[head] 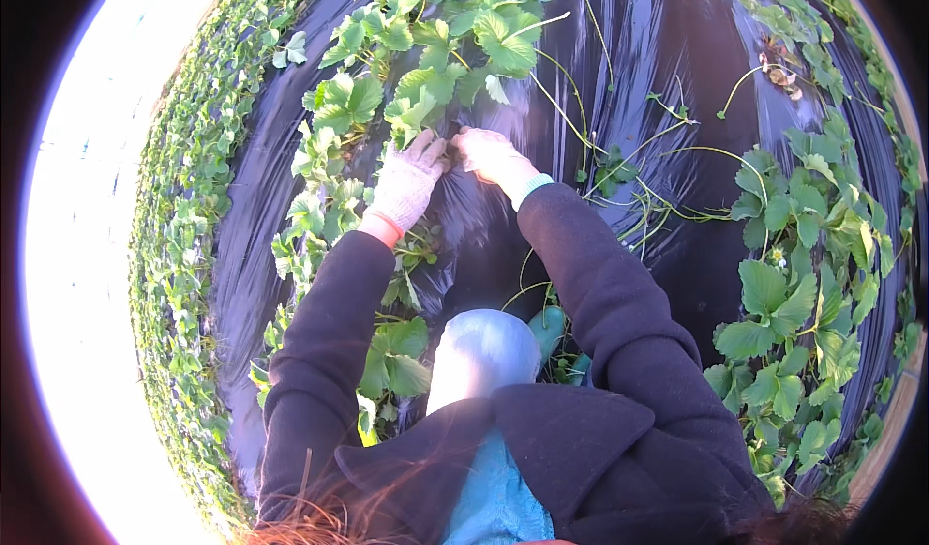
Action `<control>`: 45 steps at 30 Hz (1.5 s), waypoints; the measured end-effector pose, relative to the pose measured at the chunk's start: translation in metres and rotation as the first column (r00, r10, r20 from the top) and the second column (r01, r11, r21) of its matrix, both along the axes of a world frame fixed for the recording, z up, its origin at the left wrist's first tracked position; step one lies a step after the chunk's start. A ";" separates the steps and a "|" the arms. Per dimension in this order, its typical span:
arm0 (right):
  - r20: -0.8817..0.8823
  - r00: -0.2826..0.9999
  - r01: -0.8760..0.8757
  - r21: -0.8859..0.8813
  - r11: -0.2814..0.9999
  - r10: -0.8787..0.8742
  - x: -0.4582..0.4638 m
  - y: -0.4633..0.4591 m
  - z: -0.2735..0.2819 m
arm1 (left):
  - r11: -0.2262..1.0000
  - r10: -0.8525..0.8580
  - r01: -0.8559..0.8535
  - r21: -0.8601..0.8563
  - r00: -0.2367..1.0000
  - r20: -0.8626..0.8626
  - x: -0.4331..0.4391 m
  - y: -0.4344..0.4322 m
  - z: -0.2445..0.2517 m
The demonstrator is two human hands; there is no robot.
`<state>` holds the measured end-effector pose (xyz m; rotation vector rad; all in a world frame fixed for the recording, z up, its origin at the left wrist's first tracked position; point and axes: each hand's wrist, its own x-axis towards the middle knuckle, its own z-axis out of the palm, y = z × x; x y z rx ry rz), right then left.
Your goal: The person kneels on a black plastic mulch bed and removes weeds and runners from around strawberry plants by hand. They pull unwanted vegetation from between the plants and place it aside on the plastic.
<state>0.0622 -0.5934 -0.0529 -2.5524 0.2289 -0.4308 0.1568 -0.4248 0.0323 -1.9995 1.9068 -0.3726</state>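
My left hand [410, 178], in a pale knit glove with an orange cuff, rests at the edge of a strawberry plant [428, 95]. Its fingers point forward against the leaves, and whether they grip anything is unclear. Close beside it, my right hand [493, 156] is bent inward with its fingertips curled down at the black plastic mulch film [472, 215]. A mint-coloured cuff shows at that wrist. Both sets of fingertips nearly meet at a dark spot by the plant's base, where bright light and leaves hide any stem or runner between them.
Cut or loose runners [646, 204] lie across the film to the right. Another row of strawberry plants [791, 305] grows beyond them, bearing a white flower [778, 256]. Dense foliage [181, 254] lines the left side. My knee [483, 349] and a teal boot [548, 327] are between the rows.
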 end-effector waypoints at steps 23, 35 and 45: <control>-0.059 0.908 0.418 0.131 0.899 -0.414 0.030 0.005 -0.021 | 0.997 -0.023 0.021 -0.080 0.999 -0.028 0.004 0.001 -0.002; -0.197 0.963 0.215 0.167 0.962 -0.181 -0.038 0.062 -0.018 | 0.994 -0.020 0.016 -0.111 0.999 -0.037 0.004 0.003 -0.001; -0.138 0.985 0.109 0.064 0.992 -0.099 -0.046 0.054 -0.005 | 0.997 0.023 -0.029 -0.078 0.997 -0.073 0.003 0.001 -0.001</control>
